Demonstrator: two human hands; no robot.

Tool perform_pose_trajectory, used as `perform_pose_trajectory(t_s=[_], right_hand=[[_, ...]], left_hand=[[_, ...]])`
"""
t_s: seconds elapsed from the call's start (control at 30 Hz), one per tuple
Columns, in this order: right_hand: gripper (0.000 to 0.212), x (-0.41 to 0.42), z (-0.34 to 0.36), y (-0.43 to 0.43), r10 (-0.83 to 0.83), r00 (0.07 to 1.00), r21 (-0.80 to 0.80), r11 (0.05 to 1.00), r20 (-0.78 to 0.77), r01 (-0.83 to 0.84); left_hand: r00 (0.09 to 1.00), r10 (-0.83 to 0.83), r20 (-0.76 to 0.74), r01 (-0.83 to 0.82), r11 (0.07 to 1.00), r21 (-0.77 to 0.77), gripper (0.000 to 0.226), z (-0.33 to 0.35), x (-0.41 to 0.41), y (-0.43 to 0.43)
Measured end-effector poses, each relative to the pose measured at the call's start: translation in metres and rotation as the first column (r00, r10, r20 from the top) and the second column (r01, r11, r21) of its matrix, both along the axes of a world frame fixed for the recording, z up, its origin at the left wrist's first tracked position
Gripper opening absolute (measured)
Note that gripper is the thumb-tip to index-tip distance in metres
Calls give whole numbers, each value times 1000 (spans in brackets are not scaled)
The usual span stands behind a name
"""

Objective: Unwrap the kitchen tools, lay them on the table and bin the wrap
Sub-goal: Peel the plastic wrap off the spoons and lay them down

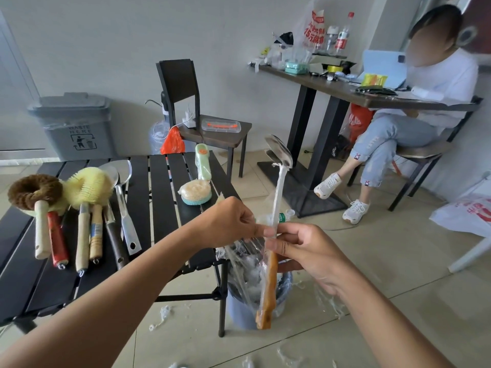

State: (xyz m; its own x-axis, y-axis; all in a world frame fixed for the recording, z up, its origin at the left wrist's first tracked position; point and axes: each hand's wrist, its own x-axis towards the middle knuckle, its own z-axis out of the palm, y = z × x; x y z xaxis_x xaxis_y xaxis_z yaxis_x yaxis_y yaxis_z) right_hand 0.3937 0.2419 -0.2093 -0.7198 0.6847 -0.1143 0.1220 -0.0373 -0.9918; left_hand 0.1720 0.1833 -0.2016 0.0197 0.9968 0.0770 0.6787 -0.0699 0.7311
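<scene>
Head view, item: wrapped turner (277, 197), metal head up and far, tan wooden handle pointing down and near; held in the air above the blue bin, just right of the table's near corner.
Wrap: cling film (239, 258), wound tight and white along the shaft; a loose clear sheet hangs from the grip toward the bin.
Left hand: left hand (231, 221) pinches the film's free edge just beside the shaft, fingers curled in.
Right hand: right hand (305, 251) nips the tool between thumb and forefinger where shaft meets handle; the other fingers curl behind it.
Bin: blue bin (239, 312), lined, on the floor under the handle, crumpled film inside; scraps lie on the tiles around it.
Table: black slatted table (159, 208), left of the hands, bearing a row of bare tools, among them a brown brush (34, 192), a yellow brush (89, 187) and a steel spatula (125, 208); farther along, a sponge pad (195, 193) that looks bagged in plastic.
Handling, tool: judged stiff, fairly light, weighted toward the head; the wooden handle offers the sure hold, the film-covered shaft is likely slick.
Handling, film: judged thin, stretchy and clingy, apt to tear into strips; best taken at the free edge and led round the shaft, not tugged straight.
Surroundings: grey waste bin (77, 126) far left by the wall; seated person (425, 102) far right at a cluttered desk.
</scene>
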Motion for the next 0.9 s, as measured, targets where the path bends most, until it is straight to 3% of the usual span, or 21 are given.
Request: perform_pose_trajectory(t_s=[0.2,0.33,0.43,0.5,0.6,0.67,0.77,0.9], right_hand=[[32,2,-2,5,70,994,-73,994,-89,-77],[35,2,-4,6,73,986,-153,984,-149,-96],[29,1,-7,4,90,977,-217,967,-193,-132],[28,0,-8,4,108,975,-226,962,-193,-152],[23,-4,-10,0,84,982,-259,957,-168,-127],[16,-8,-10,-4,20,987,-273,960,-157,-63],[12,-14,-7,-7,-33,983,-284,958,-181,-20],[33,-13,-8,-10,-14,984,-291,956,-176,-38]], left_hand=[[990,144,-4,-144,987,74,79,2,-7,0],[959,230,168,-253,959,127,68,-7,12,-4],[874,314,371,-352,935,36,61,-17,29,-6],[831,353,430,-386,923,-12,54,-20,38,-7],[867,452,210,-489,852,187,42,-23,50,-8],[883,466,62,-460,830,314,41,-22,57,-10],[899,437,39,-418,826,379,42,-18,55,-9],[901,428,-67,-353,815,460,42,-11,51,-9]])
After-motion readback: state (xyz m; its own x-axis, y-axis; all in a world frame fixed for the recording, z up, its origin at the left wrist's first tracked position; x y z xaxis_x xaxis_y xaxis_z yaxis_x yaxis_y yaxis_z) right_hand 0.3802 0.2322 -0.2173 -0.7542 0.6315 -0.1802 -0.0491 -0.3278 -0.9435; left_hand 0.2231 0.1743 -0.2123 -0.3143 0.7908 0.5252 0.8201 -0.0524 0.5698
